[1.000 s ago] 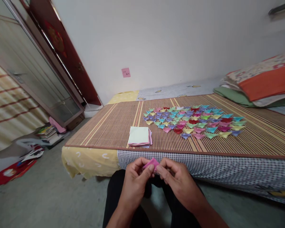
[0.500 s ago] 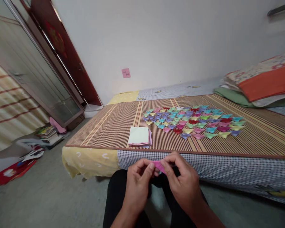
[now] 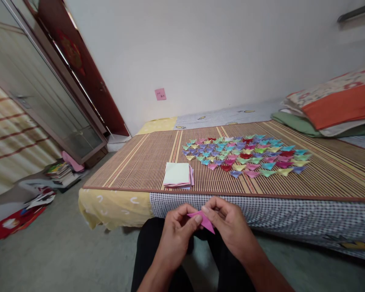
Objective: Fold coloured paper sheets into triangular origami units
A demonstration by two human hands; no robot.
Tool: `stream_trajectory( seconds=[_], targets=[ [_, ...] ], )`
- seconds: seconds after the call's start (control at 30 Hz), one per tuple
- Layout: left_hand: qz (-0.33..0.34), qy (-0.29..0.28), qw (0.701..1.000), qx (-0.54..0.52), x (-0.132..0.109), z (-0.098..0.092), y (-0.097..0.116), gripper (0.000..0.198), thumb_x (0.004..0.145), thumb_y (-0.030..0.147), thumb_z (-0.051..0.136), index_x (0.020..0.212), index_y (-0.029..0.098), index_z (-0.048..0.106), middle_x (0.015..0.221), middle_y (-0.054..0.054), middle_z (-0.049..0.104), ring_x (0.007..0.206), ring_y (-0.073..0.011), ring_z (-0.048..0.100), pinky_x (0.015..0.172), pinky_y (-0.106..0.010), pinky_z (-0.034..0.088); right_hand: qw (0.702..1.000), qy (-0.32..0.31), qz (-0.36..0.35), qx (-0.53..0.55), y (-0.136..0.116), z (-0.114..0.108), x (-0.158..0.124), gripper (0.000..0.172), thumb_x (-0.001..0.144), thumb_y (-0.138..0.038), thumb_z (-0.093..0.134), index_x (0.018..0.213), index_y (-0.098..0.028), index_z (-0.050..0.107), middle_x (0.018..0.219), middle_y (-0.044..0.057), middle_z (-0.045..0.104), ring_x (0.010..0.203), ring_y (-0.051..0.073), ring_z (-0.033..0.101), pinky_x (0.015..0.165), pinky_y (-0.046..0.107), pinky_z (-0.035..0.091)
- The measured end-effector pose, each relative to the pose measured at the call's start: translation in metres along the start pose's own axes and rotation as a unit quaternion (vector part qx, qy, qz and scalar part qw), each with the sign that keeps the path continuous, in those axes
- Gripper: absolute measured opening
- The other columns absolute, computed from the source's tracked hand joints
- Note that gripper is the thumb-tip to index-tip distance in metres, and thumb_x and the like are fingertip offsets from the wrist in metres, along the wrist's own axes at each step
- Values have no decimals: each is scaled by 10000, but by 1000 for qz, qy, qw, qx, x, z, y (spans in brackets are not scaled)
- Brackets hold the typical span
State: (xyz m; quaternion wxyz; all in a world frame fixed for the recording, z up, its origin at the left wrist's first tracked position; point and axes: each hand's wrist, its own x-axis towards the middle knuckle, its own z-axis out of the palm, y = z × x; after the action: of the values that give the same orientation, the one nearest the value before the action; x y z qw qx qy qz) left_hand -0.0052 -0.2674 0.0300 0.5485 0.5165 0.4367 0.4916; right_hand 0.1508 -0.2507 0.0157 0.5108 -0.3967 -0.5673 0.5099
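Note:
Between my hands, over my lap and before the bed's front edge, is a folded pink piece of paper [image 3: 207, 224] with pointed corners. My left hand [image 3: 178, 233] pinches it from the left, thumb on top. On its upper right edge, my right hand [image 3: 228, 221] grips with thumb and fingertips; the fingers behind the paper are partly hidden. Beyond them on the mat lies a stack of square paper sheets [image 3: 177, 174], pale green on top. Several rows of small folded paper pieces [image 3: 245, 156] in many colours spread to the right of the stack.
A striped woven mat [image 3: 134, 162] covers the bed, over yellow and checked cloth. Folded bedding [image 3: 340, 99] lies at the right. A pink note [image 3: 160, 94] sticks to the wall. Books [image 3: 61, 174] and a red bag-like item [image 3: 16, 221] are at the left.
The pink paper has turned, and more of it shows, with a point now hanging down to the right. My right hand has shifted slightly left and up along its edge.

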Motion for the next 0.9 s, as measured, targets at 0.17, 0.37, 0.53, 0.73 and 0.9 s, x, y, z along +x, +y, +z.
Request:
stream_trajectory(
  seconds=[0.17, 0.37, 0.53, 0.73, 0.9],
  targets=[
    [-34, -35, 998, -31, 0, -1, -6, 363, 845, 452, 786, 716, 117, 732, 625, -28, 662, 606, -114, 550, 628, -209, 424, 998, -36, 27, 49, 5, -1, 5, 348, 887, -490, 675, 725, -201, 567, 602, -19, 596, 558, 153, 583, 549, 262, 451],
    [-75, 33, 967, -239, 5, 3, -15, 305, 757, 370, 882, 702, 104, 744, 643, -32, 689, 569, -81, 558, 579, -175, 437, 999, -6, -17, 26, 7, -5, 4, 270, 966, -436, 592, 888, -191, 674, 730, -5, 640, 680, 159, 607, 668, 276, 493],
    [-132, 98, 901, -401, 8, 9, -12, 327, 578, 213, 990, 784, 99, 763, 686, -25, 716, 587, -94, 622, 625, -202, 522, 992, 3, -95, -84, 5, -4, -3, 153, 867, -220, 710, 1020, -223, 717, 961, 20, 700, 873, 190, 658, 800, 294, 513],
    [-146, 65, 892, -423, 2, 18, -13, 308, 622, 202, 967, 810, 95, 749, 696, -12, 694, 612, -109, 640, 616, -219, 526, 969, 64, -198, -131, 0, 5, -4, 64, 923, -181, 657, 934, -222, 704, 950, 27, 702, 926, 187, 683, 822, 267, 519],
    [-111, 23, 918, -381, -1, 22, -15, 252, 733, 275, 911, 830, 112, 745, 709, -10, 673, 639, -103, 617, 656, -217, 510, 967, 66, -205, -135, -3, 4, -7, 96, 952, -175, 609, 956, -228, 689, 909, 13, 716, 876, 174, 688, 797, 257, 519]
  ],
)
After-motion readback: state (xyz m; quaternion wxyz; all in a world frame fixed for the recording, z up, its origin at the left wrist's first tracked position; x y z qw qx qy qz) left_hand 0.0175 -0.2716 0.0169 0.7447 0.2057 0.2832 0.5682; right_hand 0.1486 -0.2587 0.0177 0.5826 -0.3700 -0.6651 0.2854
